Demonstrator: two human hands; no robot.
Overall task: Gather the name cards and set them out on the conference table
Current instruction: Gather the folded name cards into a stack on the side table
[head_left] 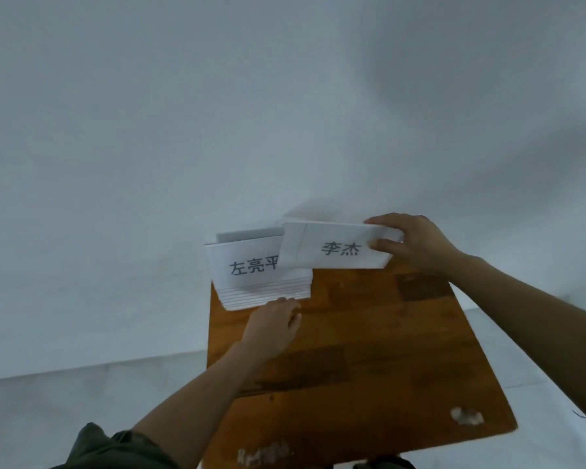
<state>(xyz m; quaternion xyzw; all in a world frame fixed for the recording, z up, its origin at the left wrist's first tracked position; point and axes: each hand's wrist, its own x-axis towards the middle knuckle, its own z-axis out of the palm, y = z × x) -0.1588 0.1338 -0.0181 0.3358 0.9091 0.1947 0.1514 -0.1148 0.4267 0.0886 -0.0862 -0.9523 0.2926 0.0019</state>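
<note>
I find the task at its gathering stage, with none of the setting-out visible. My right hand (416,245) pinches one folded name card (335,247) by its right end, thumb on the printed face and fingers curled over the top edge. That card hangs above the far edge of the small wooden table (369,350), close to the white wall (217,113). Its left end overlaps my view of the stack of name cards (261,286); I cannot tell whether the two touch. The stack sits on the table's far left corner, against the wall, many cards deep, its top card showing printed characters. My left hand (274,321) lies just in front of the stack, fingers fairly straight, tips at the stack's near edge, gripping nothing that I can see. No conference table is in view. My judgement: one card is in hand, the bulk sits ungathered, and all of the carrying and placing remains to be done.
</note>
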